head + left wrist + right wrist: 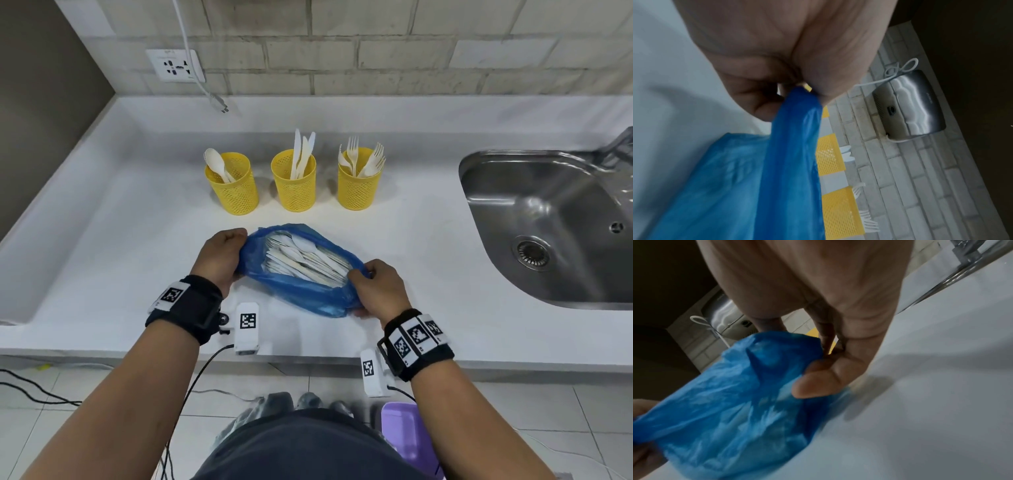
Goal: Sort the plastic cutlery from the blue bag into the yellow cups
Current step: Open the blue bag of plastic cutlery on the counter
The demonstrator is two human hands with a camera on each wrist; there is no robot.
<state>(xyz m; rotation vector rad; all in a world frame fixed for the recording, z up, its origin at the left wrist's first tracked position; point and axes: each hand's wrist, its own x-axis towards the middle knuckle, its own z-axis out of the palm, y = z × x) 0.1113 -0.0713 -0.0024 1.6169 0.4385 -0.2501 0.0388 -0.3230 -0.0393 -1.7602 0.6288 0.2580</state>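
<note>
On the counter [411, 222], between both hands, the blue bag [308, 294] of cutlery [305, 257] was held open, left fingers [760, 104] and right fingers [818, 382] clamped on its rim, yellow cups [294, 181] beyond.

bag [301, 274] before cups [294, 181], sink [548, 233] right

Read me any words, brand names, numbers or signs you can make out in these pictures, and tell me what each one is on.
No text here can be read.
Steel wall unit: a small brand mark on its front, too blurred to read.
Wristbands: black-and-white square code tags, no letters.
White camera blocks: the same kind of code tag, no letters.
Wall socket, yellow cups, blue bag: no print visible.
</note>
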